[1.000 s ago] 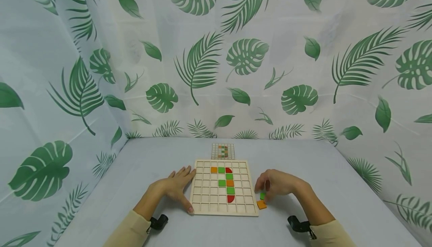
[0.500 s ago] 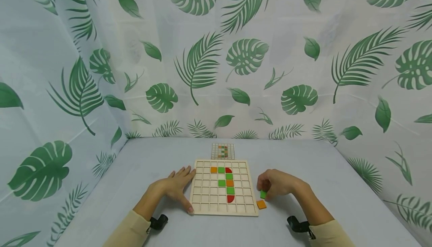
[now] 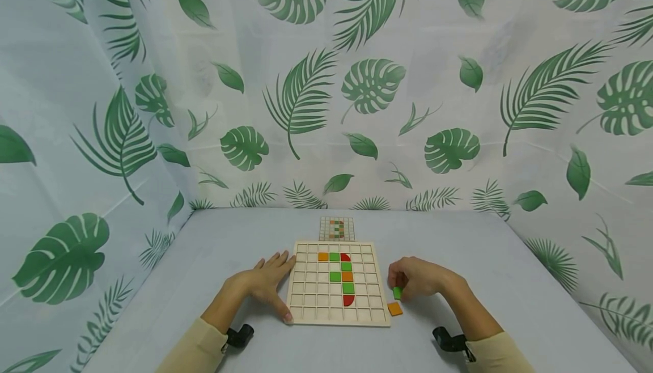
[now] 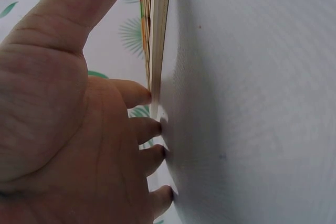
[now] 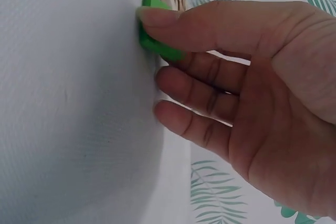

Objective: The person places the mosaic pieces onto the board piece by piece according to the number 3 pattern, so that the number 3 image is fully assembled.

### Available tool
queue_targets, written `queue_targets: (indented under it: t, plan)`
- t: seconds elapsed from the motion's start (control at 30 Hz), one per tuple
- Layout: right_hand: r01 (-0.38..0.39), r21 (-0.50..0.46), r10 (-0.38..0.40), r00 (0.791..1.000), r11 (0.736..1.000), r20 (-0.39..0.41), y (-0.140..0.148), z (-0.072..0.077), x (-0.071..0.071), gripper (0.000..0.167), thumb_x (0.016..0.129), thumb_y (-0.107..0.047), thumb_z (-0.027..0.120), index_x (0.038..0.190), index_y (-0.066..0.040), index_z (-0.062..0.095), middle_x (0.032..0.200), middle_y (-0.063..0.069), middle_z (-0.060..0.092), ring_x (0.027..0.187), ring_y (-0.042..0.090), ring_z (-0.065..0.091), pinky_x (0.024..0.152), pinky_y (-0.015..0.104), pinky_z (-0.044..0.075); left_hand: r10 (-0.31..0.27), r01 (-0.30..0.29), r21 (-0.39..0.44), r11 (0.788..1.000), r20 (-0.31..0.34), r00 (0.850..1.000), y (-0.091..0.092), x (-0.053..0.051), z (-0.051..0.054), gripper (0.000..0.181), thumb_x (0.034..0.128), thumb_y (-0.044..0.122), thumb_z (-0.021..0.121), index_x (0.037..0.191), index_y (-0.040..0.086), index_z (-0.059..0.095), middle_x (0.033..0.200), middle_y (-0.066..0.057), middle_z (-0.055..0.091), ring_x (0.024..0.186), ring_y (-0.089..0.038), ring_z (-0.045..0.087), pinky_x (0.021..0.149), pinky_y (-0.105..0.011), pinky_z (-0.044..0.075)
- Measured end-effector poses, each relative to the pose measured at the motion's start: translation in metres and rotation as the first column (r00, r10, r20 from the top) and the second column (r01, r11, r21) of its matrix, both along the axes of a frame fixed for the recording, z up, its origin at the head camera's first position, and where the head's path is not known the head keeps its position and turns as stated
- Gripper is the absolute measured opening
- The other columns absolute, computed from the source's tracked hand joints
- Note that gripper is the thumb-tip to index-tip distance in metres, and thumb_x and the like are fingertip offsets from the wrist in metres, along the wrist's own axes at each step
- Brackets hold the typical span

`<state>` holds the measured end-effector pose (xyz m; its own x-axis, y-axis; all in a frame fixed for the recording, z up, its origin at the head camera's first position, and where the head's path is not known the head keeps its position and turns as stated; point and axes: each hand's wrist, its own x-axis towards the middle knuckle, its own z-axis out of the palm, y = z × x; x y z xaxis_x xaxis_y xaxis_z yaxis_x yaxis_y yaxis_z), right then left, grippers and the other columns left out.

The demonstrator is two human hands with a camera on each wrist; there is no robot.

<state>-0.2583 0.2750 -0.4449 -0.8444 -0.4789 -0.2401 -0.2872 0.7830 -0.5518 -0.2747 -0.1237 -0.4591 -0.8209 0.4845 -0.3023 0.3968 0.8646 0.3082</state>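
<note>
My left hand [image 3: 265,287] rests at the left edge of a wooden grid board [image 3: 311,315], fingers spread and thumb at its near left corner. In the left wrist view, fingertips touch the tablecloth and the board's side. To the right of the board, my right hand [image 3: 422,276] pinches a green square tile [image 5: 154,2] between thumb and fingers, low at the table. The thumb covers part of that tile. An orange square tile [image 3: 395,309] lies just nearer me, by the board's right corner. Several green, orange and red pieces sit in the board's cells.
Behind the board lies a small pattern card [image 3: 336,229] printed with a grid and coloured shapes. The table has a pale cloth [image 3: 245,231]. A leaf-printed curtain [image 3: 388,135] encloses the back and sides.
My right fingers have drawn in around the green tile, and it now looks slightly tilted. The left hand and the board stay where they were.
</note>
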Motion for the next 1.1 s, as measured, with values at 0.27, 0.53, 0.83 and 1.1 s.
queue_targets:
  t: [0.27,0.53,0.83,1.1]
  plan:
    - [-0.028,-0.072,0.022,0.996,0.997,-0.086,0.001,0.000,-0.005,0.022,0.080,0.004,0.081,0.086,-0.011,0.067,0.074,-0.003,0.061,0.071,0.014,0.056,0.060,0.027,0.046,0.000,0.000,0.002,1.000,0.002,1.000,0.000,-0.001,0.000,0.144,0.0599,0.068,0.093,0.168,0.012,0.017,0.176,-0.016,0.010,0.163,-0.036,0.008,0.130,-0.061,0.012]
    - [0.005,-0.168,-0.025,0.993,0.986,-0.117,0.001,0.002,-0.010,0.013,0.087,0.001,0.078,0.089,-0.010,0.071,0.079,0.000,0.067,0.068,0.016,0.061,0.057,0.029,0.055,-0.013,0.013,0.000,1.000,-0.005,1.000,-0.001,-0.003,-0.002,0.144,0.0602,0.069,0.092,0.168,0.012,0.016,0.176,-0.016,0.010,0.163,-0.037,0.008,0.129,-0.062,0.013]
    - [0.004,-0.287,-0.056,0.984,0.958,-0.172,0.002,0.005,-0.011,0.014,0.093,-0.004,0.075,0.106,-0.002,0.078,0.081,0.002,0.072,0.068,0.017,0.065,0.063,0.035,0.061,-0.014,0.014,0.002,1.000,-0.008,1.000,-0.001,-0.003,-0.003,0.144,0.0599,0.069,0.092,0.168,0.012,0.016,0.176,-0.016,0.010,0.163,-0.037,0.009,0.129,-0.062,0.013]
    - [0.008,-0.349,-0.102,0.962,0.937,-0.252,-0.002,0.009,-0.013,0.023,0.096,-0.008,0.073,0.118,-0.006,0.078,0.100,-0.001,0.078,0.079,0.014,0.068,0.070,0.037,0.062,-0.009,0.009,0.006,1.000,0.000,1.000,-0.002,-0.002,-0.003,0.144,0.0599,0.068,0.093,0.168,0.012,0.016,0.176,-0.016,0.010,0.163,-0.037,0.009,0.129,-0.062,0.013]
